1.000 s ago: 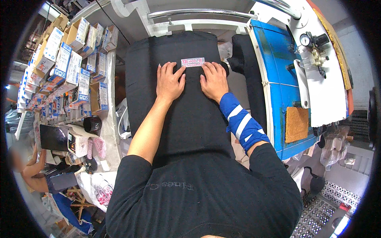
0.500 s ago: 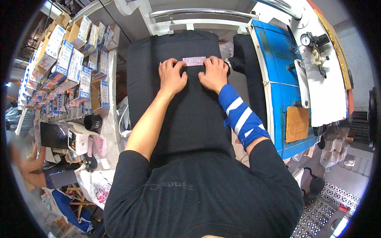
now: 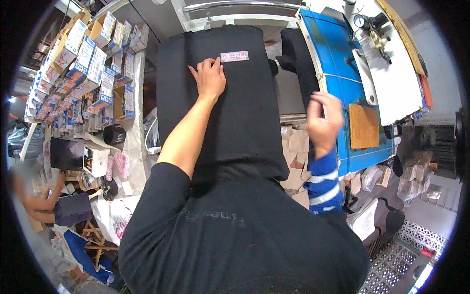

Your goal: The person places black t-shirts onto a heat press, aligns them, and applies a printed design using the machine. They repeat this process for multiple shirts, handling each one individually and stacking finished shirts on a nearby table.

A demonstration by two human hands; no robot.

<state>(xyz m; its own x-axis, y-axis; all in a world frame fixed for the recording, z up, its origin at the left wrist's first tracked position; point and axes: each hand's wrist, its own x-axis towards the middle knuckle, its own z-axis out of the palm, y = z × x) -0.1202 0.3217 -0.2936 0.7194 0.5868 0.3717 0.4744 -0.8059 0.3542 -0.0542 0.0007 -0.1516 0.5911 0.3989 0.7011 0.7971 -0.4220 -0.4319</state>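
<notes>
A small white label strip with red lettering [image 3: 234, 56] lies flat on the black cloth [image 3: 245, 108] that covers the board in front of me. My left hand [image 3: 210, 81] rests on this cloth, fingers spread and fingertips close to the strip's left end. Off to the right of the board, my right hand [image 3: 325, 122] is in the air beside the blue panel's edge. Its fingers are smeared by motion, and I make out nothing held in it. A blue band with white stripes [image 3: 324, 183] wraps that forearm.
On the right stand the blue panel [image 3: 338, 63], a brown square pad [image 3: 364, 126] and a pressure gauge [image 3: 360, 21]. Stacked cardboard boxes [image 3: 93, 66] and a black cup [image 3: 114, 135] fill the left side. At lower left another person's arm [image 3: 44, 202] shows.
My right hand has left the strip's right end and swung right and nearer to me, off the cloth. My left hand stays on the cloth by the strip. The view has shifted slightly.
</notes>
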